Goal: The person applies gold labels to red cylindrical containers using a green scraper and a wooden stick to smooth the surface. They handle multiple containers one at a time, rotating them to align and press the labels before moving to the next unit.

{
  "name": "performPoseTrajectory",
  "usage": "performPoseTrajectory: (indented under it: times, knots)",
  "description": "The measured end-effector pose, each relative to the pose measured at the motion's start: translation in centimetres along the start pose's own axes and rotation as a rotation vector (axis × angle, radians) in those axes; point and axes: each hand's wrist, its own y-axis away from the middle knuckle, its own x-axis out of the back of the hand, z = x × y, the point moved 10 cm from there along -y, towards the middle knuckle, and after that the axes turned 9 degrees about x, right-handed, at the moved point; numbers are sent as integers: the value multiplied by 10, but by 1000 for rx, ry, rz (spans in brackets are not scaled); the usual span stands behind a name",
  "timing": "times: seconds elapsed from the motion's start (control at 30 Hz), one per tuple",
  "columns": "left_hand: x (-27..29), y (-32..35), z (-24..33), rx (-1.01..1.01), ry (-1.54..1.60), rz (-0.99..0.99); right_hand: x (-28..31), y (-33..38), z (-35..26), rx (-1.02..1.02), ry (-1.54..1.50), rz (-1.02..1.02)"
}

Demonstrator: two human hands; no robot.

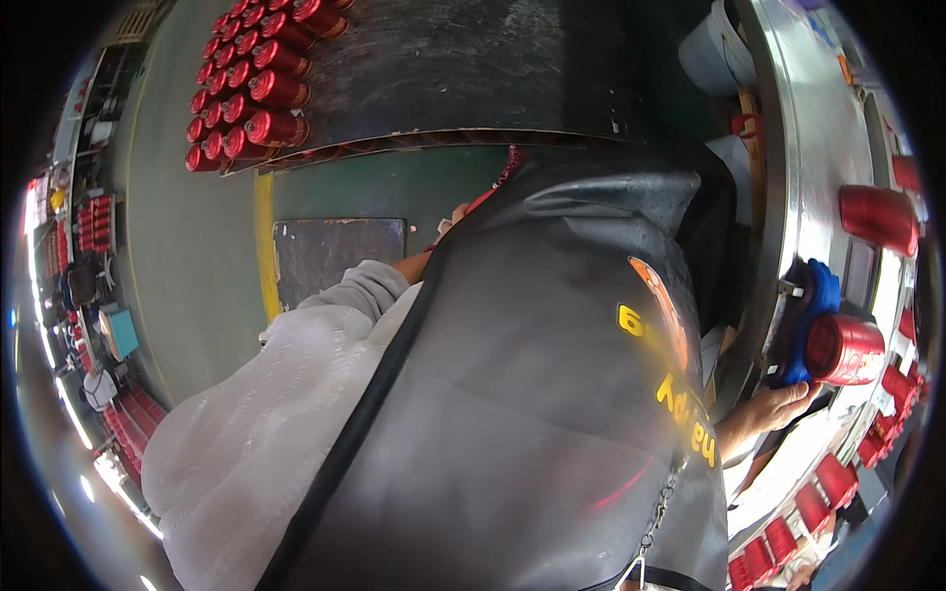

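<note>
On the right, my right hand [774, 407] reaches to the bench with its thumb and fingers stretched out. Its fingertips meet the near edge of a shiny red canister [844, 351], which rests against a bunched blue cloth [817, 295]. At centre, my left hand [453, 219] is small in view and partly covered by the black apron [512, 374]. Its fingers look bent around something beside a narrow red strip [481, 201]. A dark red beaded cord [509, 165] shows just above that strip.
Rows of red canisters [279, 89] stand at the left end of a dark table [443, 69]. A metal bench edge [783, 148] runs down the right, with another red canister [877, 219]. A white bucket [716, 49] sits near the bench. A flat dark board [340, 261] lies left.
</note>
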Motion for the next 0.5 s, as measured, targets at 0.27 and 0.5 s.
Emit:
performPoseTrajectory:
  times: [0.27, 0.5]
  knots:
    - [-14, -4, 23, -64, 11, -10, -6, -1, 14, 26, 52, 5]
    - [-16, -12, 46, -124, 20, -13, -3, 0, 1, -22, -38, 25]
